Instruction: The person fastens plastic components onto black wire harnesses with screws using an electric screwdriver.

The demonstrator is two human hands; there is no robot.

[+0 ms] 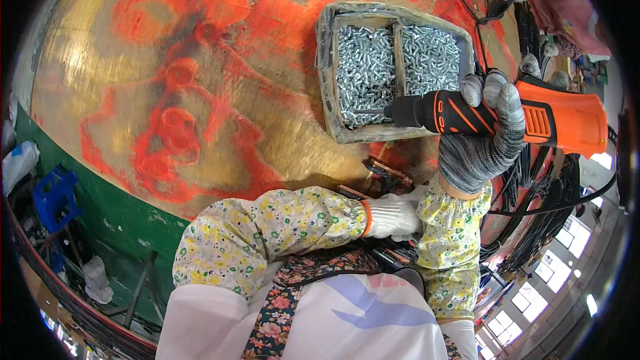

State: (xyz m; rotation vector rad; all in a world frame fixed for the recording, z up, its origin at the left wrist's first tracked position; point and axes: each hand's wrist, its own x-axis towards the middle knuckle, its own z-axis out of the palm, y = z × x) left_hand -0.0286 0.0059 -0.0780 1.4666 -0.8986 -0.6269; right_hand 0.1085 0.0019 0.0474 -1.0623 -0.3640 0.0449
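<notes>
One orange-and-black power driver (572, 117), vented and tipped with a thin bit (366, 112), is gripped by the grey-gloved right hand (485, 150), curled around it from below, over the near right corner of the fastener tray (325, 53) on the paint-stained table (233, 60), while the left hand (393, 218) is stretched rightward by the table's near edge, its grip hidden.

Pretty clearly a factory workshop, tbh: there's an orange power screwdriver (570, 117), a divided bin (327, 80) loaded with loose metal screws (365, 73), bundles of black cables (530, 217), and a scuffed worktable (267, 120) splotched with red. Also a co-worker (567, 13) over on the right, plus bright windows (552, 271).
</notes>
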